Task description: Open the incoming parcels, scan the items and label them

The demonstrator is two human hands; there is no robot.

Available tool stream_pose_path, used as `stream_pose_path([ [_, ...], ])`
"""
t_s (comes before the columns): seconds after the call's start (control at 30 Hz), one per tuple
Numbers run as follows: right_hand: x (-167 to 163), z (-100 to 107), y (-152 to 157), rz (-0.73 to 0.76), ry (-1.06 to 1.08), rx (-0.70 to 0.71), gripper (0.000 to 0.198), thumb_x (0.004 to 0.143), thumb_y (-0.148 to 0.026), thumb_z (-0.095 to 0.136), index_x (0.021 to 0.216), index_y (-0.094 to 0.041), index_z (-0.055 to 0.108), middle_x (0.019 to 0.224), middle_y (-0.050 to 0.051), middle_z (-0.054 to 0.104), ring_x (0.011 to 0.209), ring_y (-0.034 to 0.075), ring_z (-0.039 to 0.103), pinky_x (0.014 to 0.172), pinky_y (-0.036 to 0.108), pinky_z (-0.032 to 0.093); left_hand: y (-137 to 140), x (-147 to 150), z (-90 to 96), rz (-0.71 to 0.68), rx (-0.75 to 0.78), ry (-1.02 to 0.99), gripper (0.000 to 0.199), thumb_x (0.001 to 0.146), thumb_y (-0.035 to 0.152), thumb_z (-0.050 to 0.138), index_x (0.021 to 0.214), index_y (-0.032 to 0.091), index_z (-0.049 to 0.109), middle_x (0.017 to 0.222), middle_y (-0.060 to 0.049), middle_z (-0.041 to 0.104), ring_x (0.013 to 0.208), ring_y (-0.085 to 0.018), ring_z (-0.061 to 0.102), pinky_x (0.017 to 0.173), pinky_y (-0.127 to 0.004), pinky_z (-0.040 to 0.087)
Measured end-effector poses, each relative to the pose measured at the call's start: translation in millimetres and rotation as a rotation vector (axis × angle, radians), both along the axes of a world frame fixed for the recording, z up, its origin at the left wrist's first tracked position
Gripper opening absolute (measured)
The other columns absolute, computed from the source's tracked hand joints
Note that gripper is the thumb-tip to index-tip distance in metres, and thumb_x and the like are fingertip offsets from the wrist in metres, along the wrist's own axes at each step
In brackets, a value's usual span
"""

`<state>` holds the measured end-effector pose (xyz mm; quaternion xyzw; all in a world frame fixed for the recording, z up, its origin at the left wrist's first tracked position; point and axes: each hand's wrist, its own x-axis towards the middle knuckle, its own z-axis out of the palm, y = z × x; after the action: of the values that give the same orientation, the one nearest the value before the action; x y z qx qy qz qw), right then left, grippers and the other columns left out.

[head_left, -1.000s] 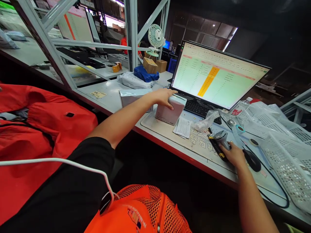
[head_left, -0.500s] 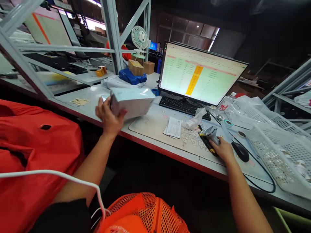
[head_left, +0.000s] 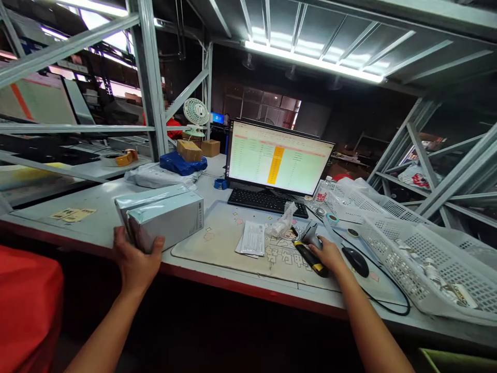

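Observation:
Two pale, glossy boxes stand side by side at the left of the desk, with a small printed label on the nearer one's far end. My left hand grips their near end, thumb on the front side and fingers partly hidden behind. Whether the boxes bear fully on the desk I cannot tell. At the right, my right hand is closed round the handle of a grey barcode scanner, low over the desk mat. A black and yellow utility knife lies right beside the scanner.
Behind the mat are a monitor and keyboard. White packets and crumpled plastic lie mid-mat. A mouse and white baskets are at the right; a blue parcel is back left.
My left hand has brought the boxes down onto or close to the desk and turned them, so both now show. The right hand stays on the scanner. The view has tilted up.

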<state>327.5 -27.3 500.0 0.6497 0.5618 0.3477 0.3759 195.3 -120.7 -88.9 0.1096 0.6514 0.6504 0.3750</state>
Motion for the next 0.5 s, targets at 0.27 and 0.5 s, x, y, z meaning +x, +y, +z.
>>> stream_pose_path([
  [0.27,34.8,92.9,-12.0,0.216,-0.091,0.135,0.058,0.101,-0.05,0.053,0.142,-0.014,0.072,0.144,0.019,0.069,0.136,0.039,0.062,0.117,0.056,0.048,-11.4,-49.4,52.0,0.356,0.433,0.11,0.081,0.083,0.028,0.072,0.155,0.057,0.049,0.149,0.004,0.062,0.137,-0.037,0.062,0.122,-0.065,0.048],
  [0.5,68.1,106.7,-27.5,0.235,-0.068,0.168,0.057,0.1,-0.044,0.053,0.147,-0.016,0.069,0.148,0.017,0.064,0.135,0.035,0.061,0.117,0.05,0.051,81.8,-30.4,129.0,-0.02,0.782,0.138,0.014,0.102,0.023,0.061,0.117,0.024,0.063,0.114,-0.008,0.072,0.11,-0.027,0.069,0.1,-0.046,0.057],
])
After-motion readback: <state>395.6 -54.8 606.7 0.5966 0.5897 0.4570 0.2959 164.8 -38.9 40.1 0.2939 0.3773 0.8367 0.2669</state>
